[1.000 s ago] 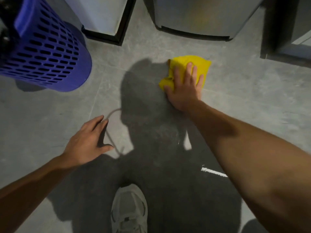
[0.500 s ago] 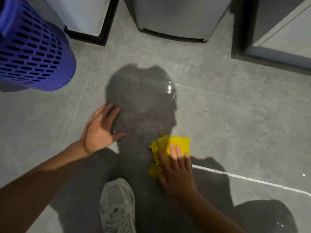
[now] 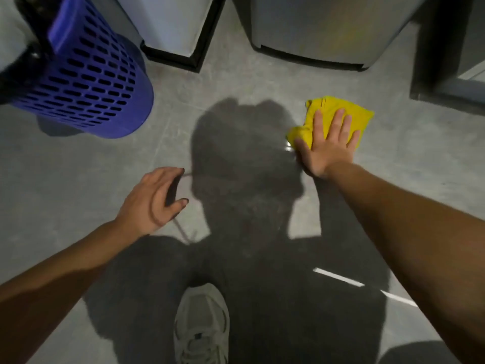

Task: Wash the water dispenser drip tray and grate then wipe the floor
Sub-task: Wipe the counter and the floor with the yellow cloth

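The right hand (image 3: 326, 145) lies flat, fingers spread, pressing the yellow cloth (image 3: 338, 115) onto the grey floor (image 3: 78, 179) to wipe it; the left hand (image 3: 152, 199), open and empty, braces low, likely for balance

The floor (image 3: 78, 179) is grey tile with pale grout lines and a glossy, wet-looking sheen. A crumpled yellow cloth (image 3: 338, 114) lies flat on it toward the right. A blue perforated basket (image 3: 99, 82) stands at the left. Two appliance bases, one white with black trim (image 3: 181, 32), one silver (image 3: 322, 30), stand along the far edge. A grey sneaker (image 3: 200, 324) is planted nearest.
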A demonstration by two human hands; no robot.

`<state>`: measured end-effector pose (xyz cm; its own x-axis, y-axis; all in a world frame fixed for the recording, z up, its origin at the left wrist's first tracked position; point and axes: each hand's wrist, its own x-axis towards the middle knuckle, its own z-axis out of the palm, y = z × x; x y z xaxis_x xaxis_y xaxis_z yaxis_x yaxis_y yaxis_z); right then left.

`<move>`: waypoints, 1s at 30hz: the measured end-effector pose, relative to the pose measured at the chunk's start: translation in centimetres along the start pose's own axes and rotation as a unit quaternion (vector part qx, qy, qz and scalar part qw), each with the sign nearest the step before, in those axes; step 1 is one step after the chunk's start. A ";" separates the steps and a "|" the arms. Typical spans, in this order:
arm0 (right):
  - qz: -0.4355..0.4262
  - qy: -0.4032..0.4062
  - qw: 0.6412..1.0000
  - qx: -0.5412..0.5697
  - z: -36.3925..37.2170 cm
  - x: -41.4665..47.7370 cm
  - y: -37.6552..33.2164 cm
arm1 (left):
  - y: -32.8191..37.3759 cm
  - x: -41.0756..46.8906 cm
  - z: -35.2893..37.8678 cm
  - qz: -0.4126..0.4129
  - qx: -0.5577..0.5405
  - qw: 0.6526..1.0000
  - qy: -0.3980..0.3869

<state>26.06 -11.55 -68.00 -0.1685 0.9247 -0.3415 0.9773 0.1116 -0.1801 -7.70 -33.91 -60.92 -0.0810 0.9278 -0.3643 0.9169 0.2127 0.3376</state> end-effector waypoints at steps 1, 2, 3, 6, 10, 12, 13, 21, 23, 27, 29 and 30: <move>-0.027 0.013 1.000 -0.001 0.2 1.3 -2.8 | -0.9 -0.5 -0.3 -0.010 0.005 1.000 0.003; -0.056 0.024 0.998 -0.003 0.6 2.0 -5.6 | -1.8 -1.0 -0.5 -0.021 0.009 1.000 0.007; -0.087 0.027 0.996 -0.008 1.3 2.2 -8.4 | -2.6 -1.5 -0.7 -0.031 0.016 0.999 0.010; -0.182 0.016 0.983 -0.024 3.8 -0.8 -14.5 | -4.4 -2.7 -1.2 -0.051 0.035 0.998 0.030; -0.334 0.005 0.943 -0.016 7.7 -10.4 -15.7 | -4.3 -3.1 -1.5 -0.080 0.040 0.995 0.035; -0.367 -0.028 0.930 -0.025 9.2 -15.8 -13.4 | -2.8 -2.6 -1.2 -0.071 0.037 0.996 0.032; -0.362 -0.034 0.931 -0.025 9.8 -18.1 -11.7 | -1.9 -2.2 -1.0 -0.055 0.031 0.997 0.035; -0.177 -0.059 0.981 -0.061 8.0 -26.3 8.7 | 5.8 1.6 2.0 0.075 0.012 0.997 0.031; -0.135 -0.050 0.987 -0.070 6.2 -24.2 11.6 | 6.8 2.0 2.4 0.086 0.023 0.996 0.024; 0.015 0.016 0.999 -0.033 2.9 -15.3 9.6 | 6.9 2.5 2.3 0.092 0.024 0.995 0.018; 0.063 0.017 0.998 -0.004 1.6 -9.6 7.2 | 6.1 2.6 2.4 0.108 0.022 0.994 0.022; 0.070 0.016 0.997 0.007 1.1 -6.8 5.8 | 5.6 2.7 2.4 0.118 0.020 0.992 0.027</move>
<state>32.73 -17.58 -67.73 -0.0252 0.9418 -0.3352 0.9892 -0.0249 -0.1446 -1.80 -30.93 -62.13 0.1179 0.9655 -0.2324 0.9274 -0.0234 0.3735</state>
